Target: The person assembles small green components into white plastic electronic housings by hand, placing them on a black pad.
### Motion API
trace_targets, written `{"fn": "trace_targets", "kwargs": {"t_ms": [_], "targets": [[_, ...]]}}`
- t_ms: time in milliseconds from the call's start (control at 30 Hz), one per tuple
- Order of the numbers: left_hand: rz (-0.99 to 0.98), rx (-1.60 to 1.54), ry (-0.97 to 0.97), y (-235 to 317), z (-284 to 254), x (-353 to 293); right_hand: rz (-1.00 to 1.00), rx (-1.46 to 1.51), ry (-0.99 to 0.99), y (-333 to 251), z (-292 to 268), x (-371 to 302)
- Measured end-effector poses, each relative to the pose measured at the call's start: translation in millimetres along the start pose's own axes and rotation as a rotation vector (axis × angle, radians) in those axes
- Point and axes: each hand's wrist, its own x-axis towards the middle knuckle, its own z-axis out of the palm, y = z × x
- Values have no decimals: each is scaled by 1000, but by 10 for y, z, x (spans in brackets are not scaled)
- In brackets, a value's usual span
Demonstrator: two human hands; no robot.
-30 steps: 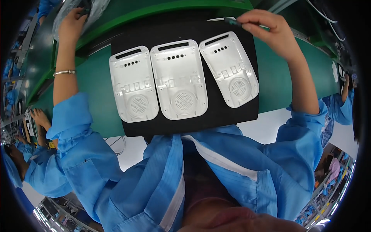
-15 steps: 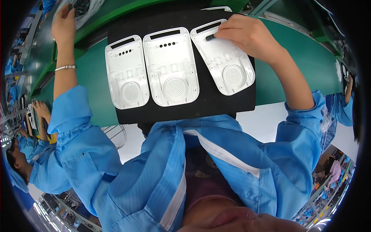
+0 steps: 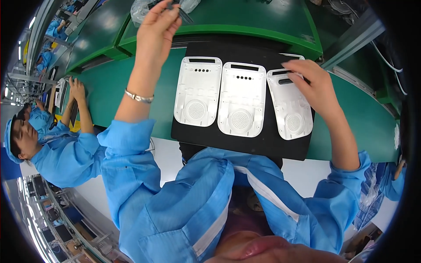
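Note:
Three white plastic housings with round speaker grilles lie on a black mat (image 3: pixel 197 135): a left housing (image 3: pixel 186 90), a middle housing (image 3: pixel 241 96) and a slightly tilted right housing (image 3: pixel 283 103). A short black strip (image 3: pixel 286 81) lies on the right housing below its slot, where the other two show a row of dark holes. My right hand (image 3: pixel 315 83) hovers at that strip, its fingers apart. Up at the far left, my left hand (image 3: pixel 158 27) pinches small black parts (image 3: pixel 186 16) beside a clear plastic bag (image 3: pixel 140 11); their exact shape is unclear.
A raised green shelf edge (image 3: pixel 228 30) runs behind the mat. The green workbench (image 3: pixel 118 87) extends to both sides. At the left sits a co-worker (image 3: pixel 66 144) in blue with hands on the bench. A metal post (image 3: pixel 355 41) stands at the back right.
The view has shifted, so the housings appear farther right. My right hand's fingers have come off the black strip, which stays on the right housing. My left hand now shows black parts by the bag.

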Motion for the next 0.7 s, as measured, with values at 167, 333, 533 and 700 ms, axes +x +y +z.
{"fn": "trace_targets", "kwargs": {"t_ms": [167,333,533,700], "targets": [[-108,-88,-142,25,366,-484,212,699,-36,-352,400,415],[-142,74,-146,-26,457,-770,243,790,-33,-780,736,617],[-136,211,-86,-93,401,-913,372,1081,-195,-634,814,581],[-165,343,-95,-151,240,-1035,403,1071,-227,-629,899,471]]}}
